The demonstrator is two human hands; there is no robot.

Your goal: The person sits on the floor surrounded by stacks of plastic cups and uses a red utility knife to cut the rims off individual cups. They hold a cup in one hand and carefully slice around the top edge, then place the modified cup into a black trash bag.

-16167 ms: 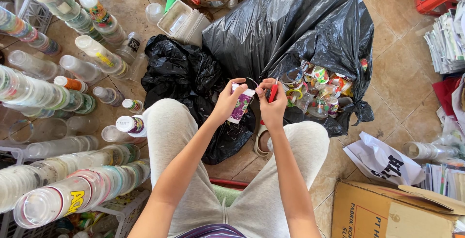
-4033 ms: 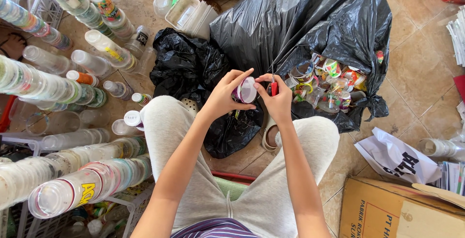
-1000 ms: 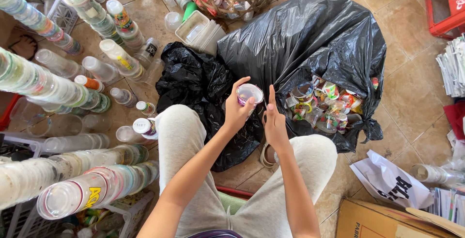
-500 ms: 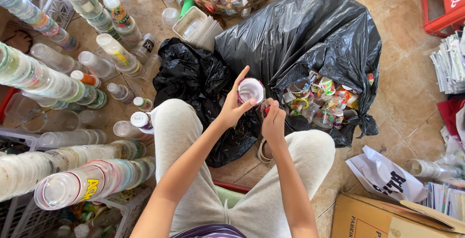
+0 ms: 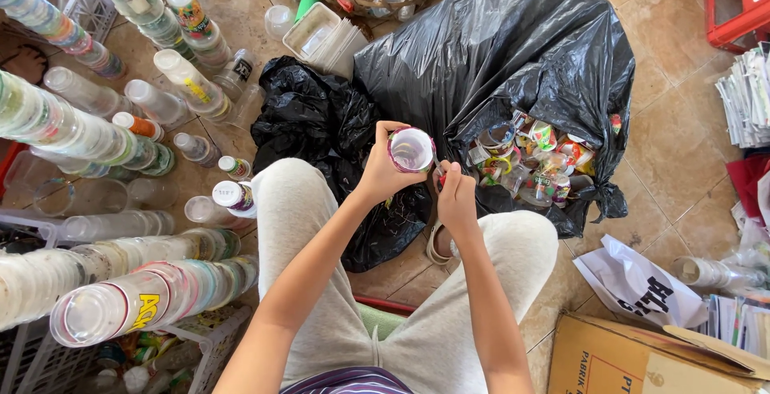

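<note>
Stacked plastic cups fill the left of the frame, while at centre the left hand grips a purple-rimmed cup, the right hand beside it pinches a small red tool, and a black bag gapes at right.

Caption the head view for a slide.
Left hand holds a small clear plastic cup beside the right hand, above black plastic bags of used cups.

The person wears light grey trousers of a soft, sweatpant-like fabric, with a centre seam running down the front. At the waist shows the hem of a top striped in purple and white. Both forearms are bare, without sleeves, watch or rings.
</note>
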